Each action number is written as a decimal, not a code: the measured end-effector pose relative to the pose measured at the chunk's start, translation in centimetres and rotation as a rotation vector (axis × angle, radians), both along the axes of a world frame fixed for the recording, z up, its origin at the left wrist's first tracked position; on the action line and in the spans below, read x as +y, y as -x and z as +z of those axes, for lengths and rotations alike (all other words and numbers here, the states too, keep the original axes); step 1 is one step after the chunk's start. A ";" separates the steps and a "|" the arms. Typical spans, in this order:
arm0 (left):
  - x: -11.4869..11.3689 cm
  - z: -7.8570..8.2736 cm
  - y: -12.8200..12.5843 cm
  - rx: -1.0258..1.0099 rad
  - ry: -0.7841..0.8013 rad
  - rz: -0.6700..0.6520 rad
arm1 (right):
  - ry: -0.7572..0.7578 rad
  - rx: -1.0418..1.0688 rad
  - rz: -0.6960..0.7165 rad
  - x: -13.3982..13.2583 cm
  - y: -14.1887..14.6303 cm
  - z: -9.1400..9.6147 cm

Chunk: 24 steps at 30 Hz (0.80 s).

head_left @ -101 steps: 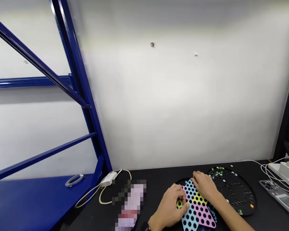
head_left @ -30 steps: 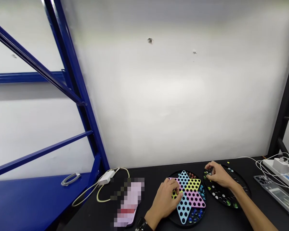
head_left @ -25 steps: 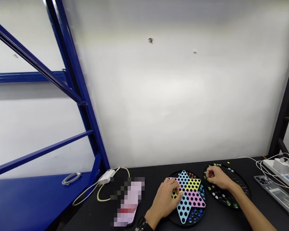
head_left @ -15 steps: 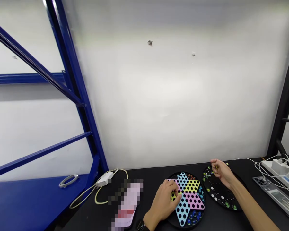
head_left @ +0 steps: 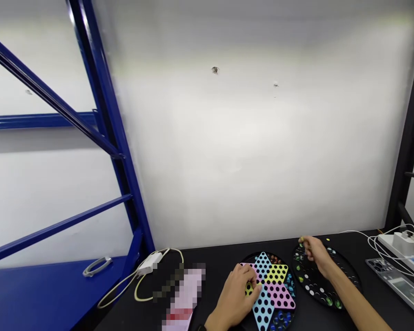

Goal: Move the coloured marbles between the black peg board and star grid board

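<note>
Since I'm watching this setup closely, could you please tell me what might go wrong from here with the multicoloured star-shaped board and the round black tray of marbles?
The left hand rests on the multicoloured star-shaped board, so pressure might shift it toward the round black tray. The right hand hangs low over that tray and could knock its marbles. The yellow marble near the tray's far edge might roll away.
</note>
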<state>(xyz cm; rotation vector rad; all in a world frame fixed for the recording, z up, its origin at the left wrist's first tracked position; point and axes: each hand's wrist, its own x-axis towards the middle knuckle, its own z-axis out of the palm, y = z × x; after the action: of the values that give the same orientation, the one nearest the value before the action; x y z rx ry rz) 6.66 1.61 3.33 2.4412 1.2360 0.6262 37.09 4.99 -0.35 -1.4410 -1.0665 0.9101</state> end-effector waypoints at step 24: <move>0.2 -0.5 0.0 0.009 -0.022 -0.021 | -0.053 0.144 -0.214 0.3 -5.5 -1.0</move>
<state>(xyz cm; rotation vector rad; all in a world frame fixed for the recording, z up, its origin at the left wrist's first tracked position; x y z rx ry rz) 6.64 1.86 2.87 2.4739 1.2115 0.6269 42.57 5.33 -1.30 -1.3935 -0.8079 0.8124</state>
